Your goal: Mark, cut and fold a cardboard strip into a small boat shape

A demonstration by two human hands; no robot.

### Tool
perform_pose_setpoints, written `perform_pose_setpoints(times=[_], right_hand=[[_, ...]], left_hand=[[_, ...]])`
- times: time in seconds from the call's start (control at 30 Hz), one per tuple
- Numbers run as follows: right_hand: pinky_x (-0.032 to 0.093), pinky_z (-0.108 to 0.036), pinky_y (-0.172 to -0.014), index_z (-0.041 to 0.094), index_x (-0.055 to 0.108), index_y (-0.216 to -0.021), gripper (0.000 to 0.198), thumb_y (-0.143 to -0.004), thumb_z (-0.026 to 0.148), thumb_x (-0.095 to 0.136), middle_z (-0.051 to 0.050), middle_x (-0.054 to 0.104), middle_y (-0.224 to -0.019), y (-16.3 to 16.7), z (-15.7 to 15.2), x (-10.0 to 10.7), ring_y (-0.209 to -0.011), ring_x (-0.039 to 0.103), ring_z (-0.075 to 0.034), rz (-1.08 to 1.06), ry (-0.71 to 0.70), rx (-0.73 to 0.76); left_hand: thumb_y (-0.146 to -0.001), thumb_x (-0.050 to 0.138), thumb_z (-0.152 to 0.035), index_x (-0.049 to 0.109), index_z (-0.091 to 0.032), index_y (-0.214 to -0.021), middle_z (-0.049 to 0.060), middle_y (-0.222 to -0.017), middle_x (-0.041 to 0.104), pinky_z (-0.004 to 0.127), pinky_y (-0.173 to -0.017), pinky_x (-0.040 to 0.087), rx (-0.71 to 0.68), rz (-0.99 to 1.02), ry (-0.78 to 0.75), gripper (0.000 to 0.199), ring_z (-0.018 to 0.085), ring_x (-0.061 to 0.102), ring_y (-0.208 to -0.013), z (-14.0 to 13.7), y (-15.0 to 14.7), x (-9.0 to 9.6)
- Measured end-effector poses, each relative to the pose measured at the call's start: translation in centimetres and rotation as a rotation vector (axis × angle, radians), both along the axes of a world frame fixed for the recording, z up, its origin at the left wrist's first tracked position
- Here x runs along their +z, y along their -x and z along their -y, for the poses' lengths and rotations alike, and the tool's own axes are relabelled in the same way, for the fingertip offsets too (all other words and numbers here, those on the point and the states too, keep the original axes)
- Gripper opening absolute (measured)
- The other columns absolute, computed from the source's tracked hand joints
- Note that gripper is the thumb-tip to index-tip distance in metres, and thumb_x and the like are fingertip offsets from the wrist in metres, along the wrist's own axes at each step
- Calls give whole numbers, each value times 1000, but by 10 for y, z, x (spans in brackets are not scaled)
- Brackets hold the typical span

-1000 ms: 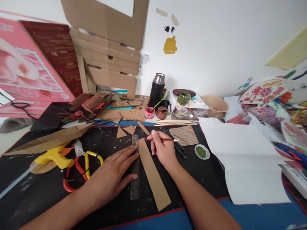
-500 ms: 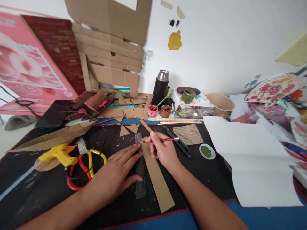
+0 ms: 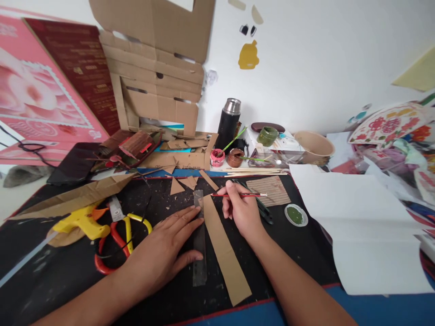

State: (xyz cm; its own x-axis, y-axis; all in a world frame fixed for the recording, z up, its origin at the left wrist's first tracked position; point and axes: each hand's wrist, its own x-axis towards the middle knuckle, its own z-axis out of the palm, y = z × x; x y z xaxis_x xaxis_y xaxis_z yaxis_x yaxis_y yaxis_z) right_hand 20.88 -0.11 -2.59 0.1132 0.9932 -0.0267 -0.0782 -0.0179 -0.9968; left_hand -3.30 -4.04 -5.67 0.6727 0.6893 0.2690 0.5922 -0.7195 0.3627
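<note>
My left hand (image 3: 175, 242) lies flat with fingers stretched out, its fingertips and thumb touching a clear plastic ruler (image 3: 199, 274). Just right of the ruler, a long cardboard strip (image 3: 226, 249) lies at a slant on the black mat. My right hand (image 3: 242, 210) is closed round a thin red and black pencil (image 3: 253, 194), held nearly level above the mat, its point toward the left. That hand is to the right of the strip's upper end. Partly behind it lies a dark green box cutter (image 3: 264, 212).
A yellow glue gun (image 3: 83, 222) and red-yellow scissors (image 3: 127, 231) lie at left. Cardboard scraps (image 3: 176, 186) are scattered ahead. Corrugated card (image 3: 268, 190) and a dish of green paint (image 3: 296, 215) lie at right, before white paper (image 3: 367, 235). A black flask (image 3: 228, 127) and paint jars (image 3: 217, 158) stand behind.
My right hand has moved right with the pencil, off the cardboard strip. The left hand stays on the ruler. The view has shifted slightly.
</note>
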Motion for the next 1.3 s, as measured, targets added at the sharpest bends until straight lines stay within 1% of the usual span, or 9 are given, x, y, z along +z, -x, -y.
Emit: perform_pose_setpoints(times=[0.23, 0.43, 0.6, 0.73, 0.97, 1.17, 1.3], right_hand=[[36, -22, -38, 19, 72, -81, 62, -94, 80, 67, 6, 54, -50, -2, 0, 0, -38, 50, -11, 26, -4, -1], [37, -22, -39, 19, 72, -81, 61, -95, 78, 68, 5, 54, -50, -2, 0, 0, -38, 50, -11, 23, -12, -2], [37, -22, -39, 20, 72, -81, 61, -96, 78, 66, 5, 54, -50, -1, 1, 1, -39, 50, -11, 51, -15, 6], [37, -23, -39, 20, 72, -81, 60, -98, 76, 65, 5, 54, -50, 0, 1, 1, -39, 50, -11, 66, -19, 20], [38, -23, -41, 19, 73, -82, 58, -99, 74, 66, 5, 55, -51, 0, 2, -1, -39, 51, -10, 72, -26, 31], [37, -23, -39, 20, 72, -81, 60, -97, 77, 65, 6, 54, -51, -2, 0, 0, -39, 50, -11, 81, -28, 26], [37, -23, -41, 19, 72, -82, 59, -98, 75, 65, 5, 55, -52, -1, 0, -2, -39, 51, -10, 80, -13, 44]], left_hand=[[-105, 69, -57, 60, -27, -157, 12, -170, 55, 58, -123, 53, -2, 33, 61, 60, 36, 56, -154, -2, 3, -2], [-105, 72, -51, 60, -28, -156, 12, -170, 55, 56, -125, 52, -15, 73, 132, 58, 33, 56, -154, -5, 7, 4], [-103, 76, -44, 64, -33, -156, 9, -171, 54, 55, -125, 52, -48, 102, 158, 55, 34, 56, -154, -9, 8, 6], [-103, 77, -44, 66, -36, -155, 8, -172, 53, 55, -123, 53, -69, 110, 172, 54, 34, 56, -154, -11, 11, 7], [-104, 75, -42, 65, -36, -156, 8, -174, 50, 54, -123, 54, -91, 88, 187, 53, 34, 55, -155, -13, 14, 9], [-104, 75, -42, 67, -35, -154, 10, -173, 52, 55, -122, 54, -103, 96, 198, 50, 35, 54, -156, -14, 13, 13], [-103, 77, -40, 67, -35, -154, 10, -172, 52, 54, -121, 55, -107, 108, 218, 52, 35, 55, -155, -14, 14, 15]])
